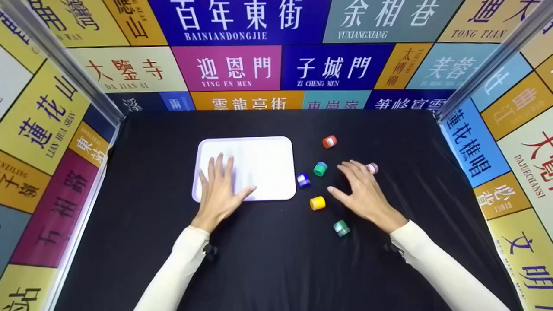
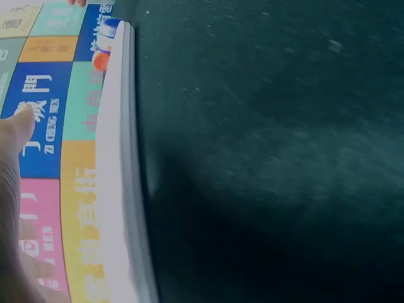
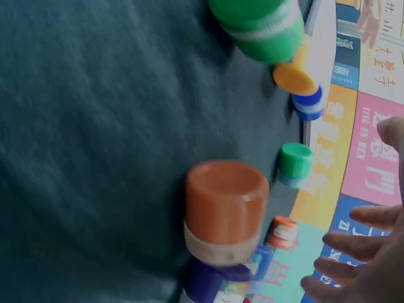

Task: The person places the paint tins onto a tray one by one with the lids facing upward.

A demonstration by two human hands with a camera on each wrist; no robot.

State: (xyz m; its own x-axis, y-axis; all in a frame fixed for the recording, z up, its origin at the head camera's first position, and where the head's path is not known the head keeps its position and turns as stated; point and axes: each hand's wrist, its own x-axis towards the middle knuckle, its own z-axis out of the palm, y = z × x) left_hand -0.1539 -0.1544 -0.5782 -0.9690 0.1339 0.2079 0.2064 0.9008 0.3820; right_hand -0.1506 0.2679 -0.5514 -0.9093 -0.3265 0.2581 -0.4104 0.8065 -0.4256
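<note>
Resting flat-fingered on the tray (image 1: 259, 160), left hand (image 1: 220, 188); right hand (image 1: 363, 192) spread among jars (image 1: 317, 203).

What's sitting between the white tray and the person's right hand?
In the head view, three small jars lie between the white tray and the right hand: a blue one, a green one and a yellow one.

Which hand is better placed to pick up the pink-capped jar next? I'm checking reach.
The right hand: its fingertips lie beside the pink-capped jar, on the black cloth among the jars. The left hand rests flat on the white tray, across from it.
</note>
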